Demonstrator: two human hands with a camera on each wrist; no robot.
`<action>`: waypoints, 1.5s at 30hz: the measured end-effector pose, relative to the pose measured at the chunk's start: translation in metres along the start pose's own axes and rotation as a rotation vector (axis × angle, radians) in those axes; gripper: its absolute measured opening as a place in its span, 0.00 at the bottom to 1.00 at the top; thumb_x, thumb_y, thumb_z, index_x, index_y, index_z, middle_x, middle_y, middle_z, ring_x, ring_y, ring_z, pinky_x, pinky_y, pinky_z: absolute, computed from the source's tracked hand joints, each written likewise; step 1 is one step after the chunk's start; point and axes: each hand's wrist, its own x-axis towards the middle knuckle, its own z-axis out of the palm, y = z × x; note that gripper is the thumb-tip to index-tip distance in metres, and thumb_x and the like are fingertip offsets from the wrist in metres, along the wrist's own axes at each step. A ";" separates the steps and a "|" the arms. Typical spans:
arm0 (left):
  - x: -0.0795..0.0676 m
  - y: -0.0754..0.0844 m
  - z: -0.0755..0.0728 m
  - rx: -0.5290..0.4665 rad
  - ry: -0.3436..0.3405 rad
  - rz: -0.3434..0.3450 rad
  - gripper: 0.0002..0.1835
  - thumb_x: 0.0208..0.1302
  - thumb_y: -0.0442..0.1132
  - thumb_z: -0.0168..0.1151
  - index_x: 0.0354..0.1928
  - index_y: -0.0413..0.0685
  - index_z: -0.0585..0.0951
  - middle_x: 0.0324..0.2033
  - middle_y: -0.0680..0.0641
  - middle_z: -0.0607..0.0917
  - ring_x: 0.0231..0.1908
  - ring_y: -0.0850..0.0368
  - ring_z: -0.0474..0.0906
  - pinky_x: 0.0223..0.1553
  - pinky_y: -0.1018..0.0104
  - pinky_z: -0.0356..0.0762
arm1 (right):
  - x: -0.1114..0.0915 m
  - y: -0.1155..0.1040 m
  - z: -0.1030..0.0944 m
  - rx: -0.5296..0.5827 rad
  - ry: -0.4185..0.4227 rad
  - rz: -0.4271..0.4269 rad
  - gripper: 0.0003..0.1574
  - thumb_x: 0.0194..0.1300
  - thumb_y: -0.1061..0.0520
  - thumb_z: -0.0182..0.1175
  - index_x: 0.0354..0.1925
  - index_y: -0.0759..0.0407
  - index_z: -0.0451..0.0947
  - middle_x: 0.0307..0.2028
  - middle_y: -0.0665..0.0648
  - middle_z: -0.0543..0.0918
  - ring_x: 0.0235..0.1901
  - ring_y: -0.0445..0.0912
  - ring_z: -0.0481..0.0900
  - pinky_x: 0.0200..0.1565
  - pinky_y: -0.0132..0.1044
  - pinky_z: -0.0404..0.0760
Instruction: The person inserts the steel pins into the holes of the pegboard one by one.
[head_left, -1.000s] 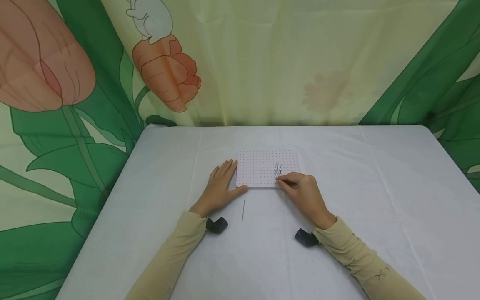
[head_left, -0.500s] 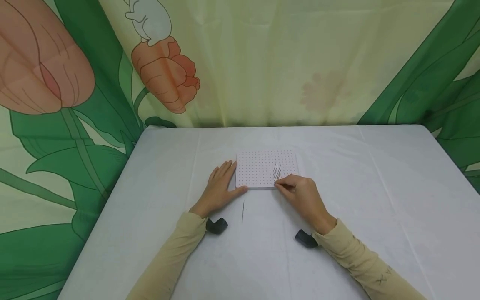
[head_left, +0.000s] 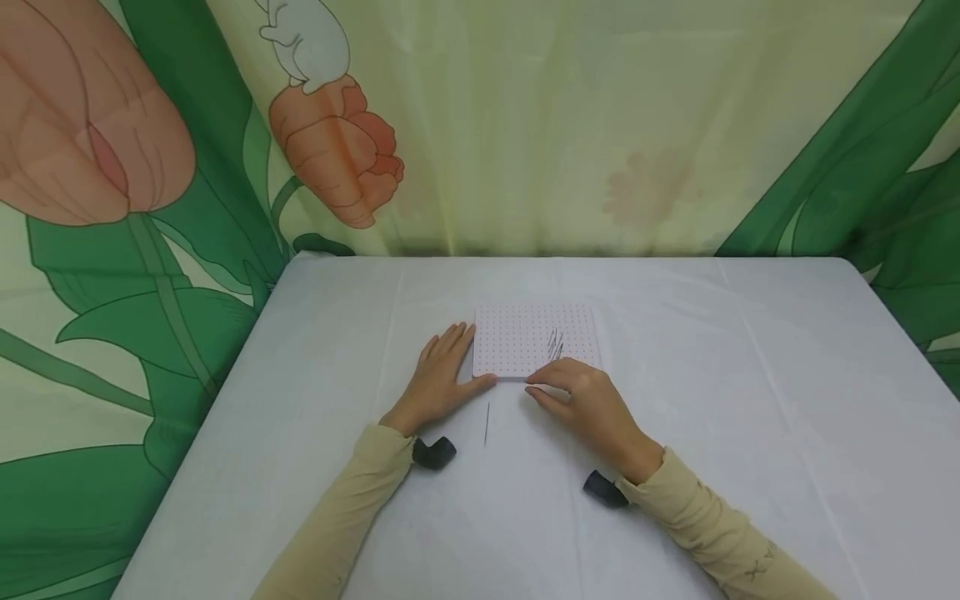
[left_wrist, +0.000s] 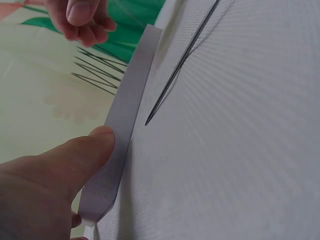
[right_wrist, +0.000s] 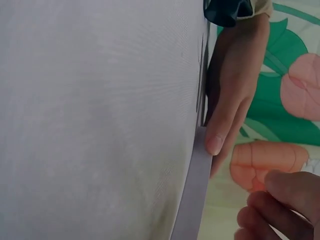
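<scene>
A white board (head_left: 510, 333) with rows of small holes lies on the cloth. Several thin dark needles (head_left: 555, 343) stand in its right half, leaning slightly. My left hand (head_left: 437, 379) rests against the board's left side, fingers extended and thumb on the front edge (left_wrist: 125, 110). My right hand (head_left: 588, 404) hovers over the board's front right edge. Its thumb and index finger are apart, with nothing visible between them; the other fingers curl loosely in the right wrist view. A single needle (head_left: 487, 423) lies on the cloth in front of the board, its pointed end (left_wrist: 150, 117) toward the board.
The table wears a white cloth (head_left: 675, 333) with faint creases. A printed curtain (head_left: 525, 125) hangs behind and to the left. Black wrist pieces (head_left: 435, 452) stick out from both cuffs just above the cloth.
My right hand has moved left and toward me, away from the standing needles; its pinched thumb and index finger have parted. The left hand and the lying needle have stayed put.
</scene>
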 end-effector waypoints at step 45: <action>0.002 -0.003 0.003 0.045 -0.011 0.002 0.50 0.66 0.66 0.55 0.79 0.47 0.50 0.78 0.42 0.52 0.78 0.48 0.42 0.78 0.50 0.35 | 0.015 -0.017 0.035 -0.109 -0.416 -0.215 0.02 0.58 0.58 0.72 0.30 0.49 0.89 0.39 0.47 0.85 0.44 0.42 0.77 0.46 0.32 0.81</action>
